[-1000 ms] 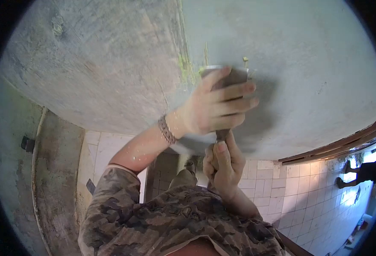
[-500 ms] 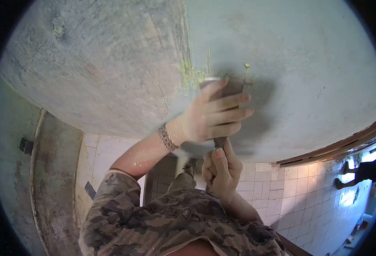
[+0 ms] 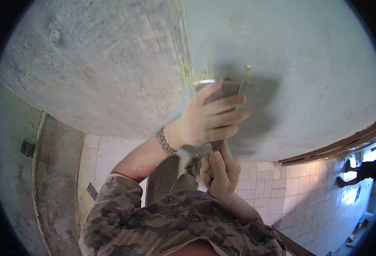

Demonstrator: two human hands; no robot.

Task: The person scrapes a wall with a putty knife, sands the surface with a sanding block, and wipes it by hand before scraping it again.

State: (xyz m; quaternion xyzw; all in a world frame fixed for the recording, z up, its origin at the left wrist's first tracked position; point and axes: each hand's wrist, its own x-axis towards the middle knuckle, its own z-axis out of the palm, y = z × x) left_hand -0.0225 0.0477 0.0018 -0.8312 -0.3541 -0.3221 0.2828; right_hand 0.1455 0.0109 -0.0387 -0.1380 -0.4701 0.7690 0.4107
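Note:
A wide metal scraper (image 3: 228,89) lies against the pale green painted surface, its bright edge toward the top of the view. My right hand (image 3: 221,174) is closed round the handle, thumb along it. Across the blade rests my left hand (image 3: 211,119), fingers stretched and spread, pressing it from the near side; its thumb is not clearly visible. Just beyond the edge hang curled flakes of paint (image 3: 248,71) and yellow-green streaks. To the left spreads a rough grey scraped area (image 3: 111,64), meeting the smooth paint (image 3: 316,47) along a ragged line.
White tiles (image 3: 256,187) cover a surface below. A dark box (image 3: 27,148) and a pipe (image 3: 36,179) are on the left wall. On the right are a wooden edge (image 3: 333,147) and another person's legs (image 3: 354,173). A bright opening shines behind them.
Both hands and the scraper have shifted slightly left, and the blade's edge sits a little lower in the view. The grips look the same.

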